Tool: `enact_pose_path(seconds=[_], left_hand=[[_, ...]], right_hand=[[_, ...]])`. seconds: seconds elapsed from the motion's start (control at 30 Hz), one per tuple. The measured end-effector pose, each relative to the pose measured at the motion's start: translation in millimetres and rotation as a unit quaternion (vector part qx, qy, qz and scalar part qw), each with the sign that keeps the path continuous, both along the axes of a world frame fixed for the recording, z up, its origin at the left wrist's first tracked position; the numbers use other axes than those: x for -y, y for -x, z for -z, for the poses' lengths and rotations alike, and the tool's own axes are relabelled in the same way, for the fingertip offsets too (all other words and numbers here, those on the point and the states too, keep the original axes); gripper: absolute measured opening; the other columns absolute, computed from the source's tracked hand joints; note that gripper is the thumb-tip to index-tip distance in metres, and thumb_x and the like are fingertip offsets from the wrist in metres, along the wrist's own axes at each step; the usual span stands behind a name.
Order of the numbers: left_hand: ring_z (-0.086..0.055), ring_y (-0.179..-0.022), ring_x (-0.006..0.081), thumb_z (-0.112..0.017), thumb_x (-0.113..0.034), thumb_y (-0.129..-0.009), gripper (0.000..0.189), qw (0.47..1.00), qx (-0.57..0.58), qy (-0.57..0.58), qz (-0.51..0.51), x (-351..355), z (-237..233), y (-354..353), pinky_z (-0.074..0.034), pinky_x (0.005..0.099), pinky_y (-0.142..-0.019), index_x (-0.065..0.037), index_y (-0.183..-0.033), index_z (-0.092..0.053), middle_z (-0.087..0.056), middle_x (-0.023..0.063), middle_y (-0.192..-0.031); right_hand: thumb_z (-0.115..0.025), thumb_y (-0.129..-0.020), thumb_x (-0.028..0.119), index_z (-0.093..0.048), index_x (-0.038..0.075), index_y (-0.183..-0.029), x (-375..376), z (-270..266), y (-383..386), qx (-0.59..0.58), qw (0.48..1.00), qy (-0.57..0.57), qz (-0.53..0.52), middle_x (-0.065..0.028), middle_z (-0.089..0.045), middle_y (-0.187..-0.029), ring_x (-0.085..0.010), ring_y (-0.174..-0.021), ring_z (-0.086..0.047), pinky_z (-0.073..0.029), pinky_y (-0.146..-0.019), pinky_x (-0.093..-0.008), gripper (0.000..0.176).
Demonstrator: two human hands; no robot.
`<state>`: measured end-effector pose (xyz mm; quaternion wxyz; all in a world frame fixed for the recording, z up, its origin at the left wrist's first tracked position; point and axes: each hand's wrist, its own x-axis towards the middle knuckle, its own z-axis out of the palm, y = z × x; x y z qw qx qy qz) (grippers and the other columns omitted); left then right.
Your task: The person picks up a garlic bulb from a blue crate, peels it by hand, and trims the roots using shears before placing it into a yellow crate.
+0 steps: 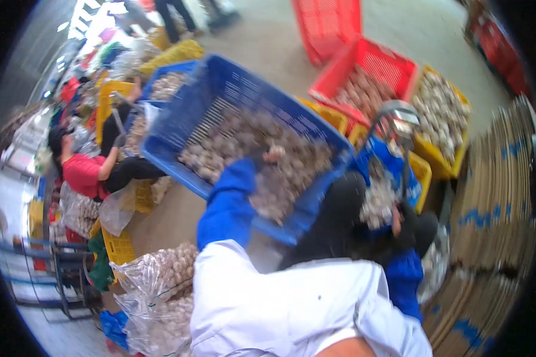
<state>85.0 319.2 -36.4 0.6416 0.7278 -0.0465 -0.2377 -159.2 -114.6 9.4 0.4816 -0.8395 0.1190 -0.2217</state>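
A large blue crate (244, 86) holds many garlic bulbs (220, 143). Over its middle, among the bulbs, is my left hand (267, 156), in a dark glove below a blue sleeve; blur hides what its fingers do. My right hand (401, 226), dark-gloved with a bare fingertip showing, is low at the right, beside a blue bag (375, 157) of pale garlic pieces (377, 199). A metal tool with a dark handle (406, 172) stands upright just above this hand. Whether the hand grips it is unclear.
Behind are a red crate (393, 59) of reddish bulbs and a yellow crate (458, 152) of whitish bulbs. Stacked flat cardboard (488, 196) stands at the right. A seated person in a red top (86, 174) is at the left, above clear bags of garlic (161, 297).
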Motion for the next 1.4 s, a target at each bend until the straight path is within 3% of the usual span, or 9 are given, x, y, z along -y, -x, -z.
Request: enact_pose_path(seconds=[0.23,0.37,0.57,0.73,0.87,0.93,1.0,1.17,1.4], left_hand=[[-0.056,-0.078,0.0148,-0.065,-0.014,-0.072,0.025,0.96,0.087,0.077,0.254,146,-107,84,-0.044,0.0279,-0.072,-0.001,-0.092,-0.059,-0.061,0.0061,-0.085],[-0.055,-0.082,0.0168,-0.075,-0.011,-0.061,0.046,0.92,0.351,-0.057,0.161,196,-116,118,-0.044,0.0297,-0.074,-0.002,-0.1,-0.052,-0.057,0.0068,-0.09],[-0.051,-0.096,0.0178,-0.072,0.003,-0.058,0.067,0.957,0.27,0.1,0.024,246,-77,159,-0.043,0.0295,-0.08,-0.003,-0.117,-0.041,-0.051,0.0099,-0.107],[-0.053,-0.095,0.0168,-0.065,0.006,-0.065,0.065,0.97,0.174,0.163,0.045,261,-73,166,-0.042,0.0276,-0.083,-0.004,-0.123,-0.037,-0.052,0.0094,-0.106],[-0.053,-0.094,0.0161,-0.061,-0.005,-0.073,0.057,0.961,0.102,0.236,0.098,263,-57,151,-0.042,0.0264,-0.081,-0.004,-0.123,-0.034,-0.051,0.0081,-0.107],[-0.055,-0.088,0.0158,-0.061,-0.004,-0.075,0.057,0.948,0.024,0.3,0.108,262,-51,141,-0.044,0.0256,-0.076,-0.003,-0.124,-0.032,-0.053,0.0078,-0.102],[-0.055,-0.085,0.0151,-0.06,-0.005,-0.076,0.056,0.938,0.034,0.333,0.09,268,-49,130,-0.045,0.0249,-0.073,-0.003,-0.124,-0.031,-0.053,0.0071,-0.1],[-0.055,-0.084,0.0136,-0.06,-0.009,-0.078,0.047,0.963,0.071,0.259,0.039,277,-49,119,-0.046,0.0255,-0.073,-0.004,-0.118,-0.038,-0.054,0.0059,-0.099],[-0.055,-0.083,0.0117,-0.061,-0.01,-0.079,0.033,0.962,0.153,0.223,0.033,297,-23,93,-0.046,0.0235,-0.069,-0.005,-0.109,-0.05,-0.057,0.0035,-0.096]], right_hand=[[-0.054,-0.082,0.015,-0.047,0.004,-0.114,-83,-60,-61,0.019,0.974,-0.175,-0.146,-0.0088,-0.055,-0.101,-0.013,-0.085,-0.053,-0.042,-0.074,-0.0252,0.035],[-0.055,-0.083,0.027,-0.047,0.003,-0.115,-81,-41,-77,-0.099,0.865,-0.407,-0.278,-0.0104,-0.057,-0.092,-0.0158,-0.081,-0.055,-0.046,-0.068,-0.0271,0.041],[-0.032,-0.091,0.035,-0.055,0.004,-0.102,-76,-58,-48,-0.051,0.656,-0.726,-0.2,-0.0055,-0.058,-0.086,-0.013,-0.075,-0.056,-0.045,-0.068,-0.0234,0.04],[-0.036,-0.09,0.03,-0.053,0.006,-0.105,-66,-66,-36,-0.029,0.814,-0.542,-0.204,-0.0037,-0.055,-0.088,-0.0111,-0.079,-0.053,-0.043,-0.072,-0.0224,0.033],[-0.038,-0.088,0.026,-0.052,0.006,-0.106,-66,-9,-49,0.001,0.573,-0.785,-0.235,-0.0054,-0.057,-0.09,-0.0165,-0.08,-0.055,-0.044,-0.073,-0.0258,0.03],[-0.043,-0.086,0.023,-0.052,0.005,-0.106,-59,-17,-50,-0.075,0.771,-0.593,-0.222,-0.0092,-0.058,-0.09,-0.0222,-0.08,-0.057,-0.045,-0.074,-0.0294,0.029],[-0.048,-0.083,0.02,-0.052,0.005,-0.106,-36,-27,-42,-0.221,0.97,0.063,-0.074,-0.0141,-0.058,-0.09,-0.0285,-0.08,-0.057,-0.045,-0.074,-0.0339,0.029],[-0.06,-0.075,0.023,-0.054,0.006,-0.101,9,-4,-45,0.11,0.948,0.211,0.212,-0.0176,-0.059,-0.085,-0.0335,-0.079,-0.057,-0.045,-0.068,-0.0404,0.032],[-0.056,-0.079,0.032,-0.055,0.004,-0.101,26,10,-22,-0.121,0.988,0.088,0.05,-0.0189,-0.059,-0.085,-0.0344,-0.077,-0.058,-0.045,-0.068,-0.0403,0.036]])
